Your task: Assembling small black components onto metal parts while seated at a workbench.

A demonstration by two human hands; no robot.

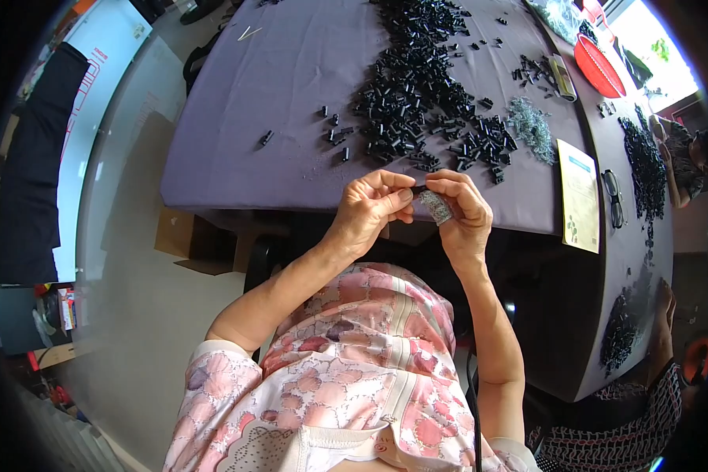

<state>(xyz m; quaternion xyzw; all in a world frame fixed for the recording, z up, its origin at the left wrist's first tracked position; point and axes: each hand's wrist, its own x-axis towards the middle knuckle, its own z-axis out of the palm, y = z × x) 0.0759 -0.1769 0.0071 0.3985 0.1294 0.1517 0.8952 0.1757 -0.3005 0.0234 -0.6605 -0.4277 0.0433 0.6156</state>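
Observation:
Just over the table's near edge, my left hand [372, 206] and my right hand [462, 206] meet fingertip to fingertip. A small black plastic piece [418, 189] is pinched between them, mostly covered by the fingers. Below it, a clump of tiny silvery-clear pieces [436, 208] rests against my right hand's curled fingers; whether it is loose or bagged, I cannot tell. Beyond my hands spreads a big heap of short black tube-like parts [417, 94]. A smaller pile of silvery-clear bits [532, 128] lies to the right of that heap.
The purple-grey cloth [236, 126] covers the table. On the right are a yellow booklet [579, 197], eyeglasses [613, 198], a red basket [598, 66] and further black piles [645, 169]. Other people sit along the right side. A cardboard box [200, 240] stands on the floor at left.

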